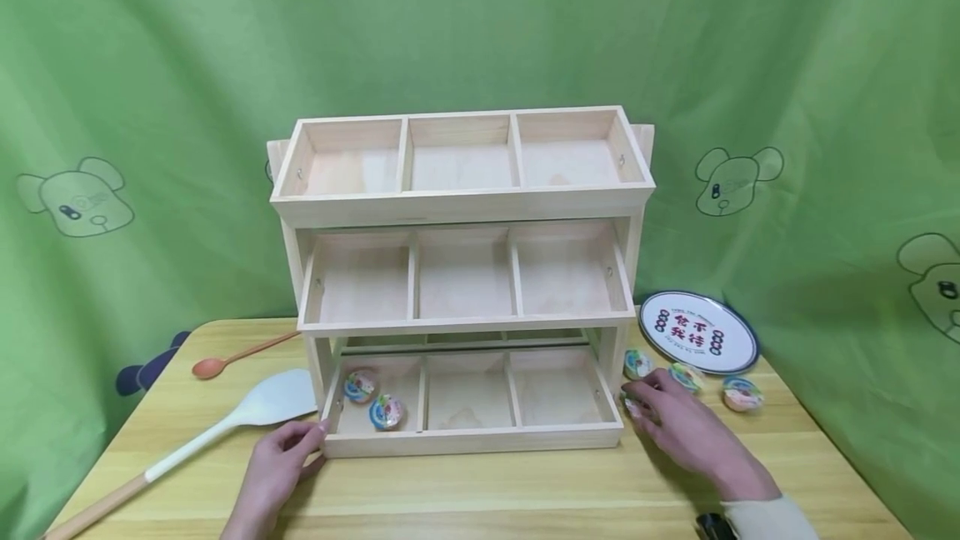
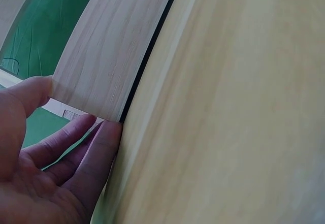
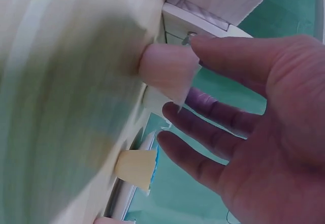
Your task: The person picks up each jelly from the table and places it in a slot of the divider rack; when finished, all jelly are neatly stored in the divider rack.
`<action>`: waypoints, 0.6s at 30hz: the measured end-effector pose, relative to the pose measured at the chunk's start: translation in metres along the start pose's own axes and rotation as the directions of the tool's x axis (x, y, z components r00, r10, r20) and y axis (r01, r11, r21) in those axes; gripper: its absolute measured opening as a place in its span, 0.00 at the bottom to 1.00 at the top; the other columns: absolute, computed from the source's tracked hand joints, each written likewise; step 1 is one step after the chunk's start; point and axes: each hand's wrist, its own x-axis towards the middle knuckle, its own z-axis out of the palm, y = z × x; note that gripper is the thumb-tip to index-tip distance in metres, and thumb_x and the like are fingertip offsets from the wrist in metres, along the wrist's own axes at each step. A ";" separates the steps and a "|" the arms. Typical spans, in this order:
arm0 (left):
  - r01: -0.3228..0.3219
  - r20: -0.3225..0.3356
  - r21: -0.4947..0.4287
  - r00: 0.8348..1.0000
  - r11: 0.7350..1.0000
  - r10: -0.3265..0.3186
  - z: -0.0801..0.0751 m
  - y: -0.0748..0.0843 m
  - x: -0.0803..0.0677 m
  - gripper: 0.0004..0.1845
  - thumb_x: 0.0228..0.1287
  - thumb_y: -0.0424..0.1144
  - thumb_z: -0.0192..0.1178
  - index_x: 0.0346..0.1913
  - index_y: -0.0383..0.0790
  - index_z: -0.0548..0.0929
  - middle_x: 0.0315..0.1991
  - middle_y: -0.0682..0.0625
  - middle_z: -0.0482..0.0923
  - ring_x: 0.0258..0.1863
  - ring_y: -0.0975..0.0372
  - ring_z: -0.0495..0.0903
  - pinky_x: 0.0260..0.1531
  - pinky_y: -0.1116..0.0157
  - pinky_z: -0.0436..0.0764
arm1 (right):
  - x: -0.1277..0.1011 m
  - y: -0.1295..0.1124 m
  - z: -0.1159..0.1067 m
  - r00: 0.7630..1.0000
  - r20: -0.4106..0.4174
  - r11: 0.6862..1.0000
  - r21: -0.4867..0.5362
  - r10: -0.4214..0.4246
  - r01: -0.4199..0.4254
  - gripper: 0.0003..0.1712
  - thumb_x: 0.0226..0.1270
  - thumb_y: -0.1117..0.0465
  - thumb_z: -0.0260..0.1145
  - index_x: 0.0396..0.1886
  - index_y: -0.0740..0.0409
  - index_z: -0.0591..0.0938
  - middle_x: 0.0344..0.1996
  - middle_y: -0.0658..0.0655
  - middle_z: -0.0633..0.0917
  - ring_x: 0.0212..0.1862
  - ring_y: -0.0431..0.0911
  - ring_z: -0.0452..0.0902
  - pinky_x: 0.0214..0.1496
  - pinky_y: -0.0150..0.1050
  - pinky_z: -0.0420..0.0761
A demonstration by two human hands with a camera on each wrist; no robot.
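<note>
A three-tier wooden rack [image 1: 459, 208] stands on the table. Its bottom tray [image 1: 472, 440] holds two jelly cups [image 1: 373, 398] in the left compartment. My left hand [image 1: 315, 438] pinches that tray's front left corner. In the left wrist view the left hand [image 2: 66, 117] has its thumb on one side of the tray wall [image 2: 106, 46] and its fingers on the other. My right hand [image 1: 643, 402] lies right of the rack, fingers spread over a jelly cup [image 1: 627, 403]. In the right wrist view the right hand's fingertips [image 3: 195, 43] touch this cup [image 3: 165, 71]; a second cup [image 3: 136, 169] sits beyond.
Three more jelly cups [image 1: 686, 375] lie on the table [image 1: 480, 498] right of the rack, by a round printed plate [image 1: 697, 332]. An orange spoon [image 1: 225, 361] and a white spatula [image 1: 247, 415] with a wooden handle lie to the left. Green cloth hangs behind.
</note>
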 end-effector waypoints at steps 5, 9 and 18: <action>0.003 0.000 0.002 1.000 1.000 -0.003 -0.001 0.000 0.000 0.27 0.53 0.50 0.63 0.44 0.27 0.76 0.42 0.41 0.72 0.42 0.56 0.74 0.40 0.67 0.81 | 0.002 0.001 0.001 1.000 0.017 1.000 -0.009 -0.006 0.006 0.19 0.54 0.62 0.66 0.47 0.57 0.78 0.44 0.59 0.74 0.45 0.53 0.71 0.48 0.53 0.76; 0.003 -0.002 0.005 1.000 1.000 -0.003 -0.001 0.000 0.000 0.28 0.52 0.51 0.64 0.44 0.27 0.76 0.41 0.41 0.73 0.41 0.57 0.74 0.40 0.67 0.81 | 0.001 0.002 0.000 0.999 0.032 1.000 -0.013 -0.025 0.026 0.21 0.52 0.61 0.68 0.48 0.59 0.78 0.46 0.60 0.76 0.47 0.56 0.71 0.51 0.56 0.74; 0.001 -0.005 -0.002 1.000 1.000 -0.001 -0.001 -0.001 0.001 0.28 0.51 0.50 0.64 0.44 0.27 0.77 0.41 0.40 0.73 0.41 0.57 0.74 0.40 0.67 0.81 | -0.003 0.000 -0.008 0.999 0.027 0.999 -0.034 -0.035 0.036 0.23 0.47 0.62 0.69 0.47 0.60 0.78 0.42 0.57 0.77 0.43 0.53 0.73 0.46 0.52 0.77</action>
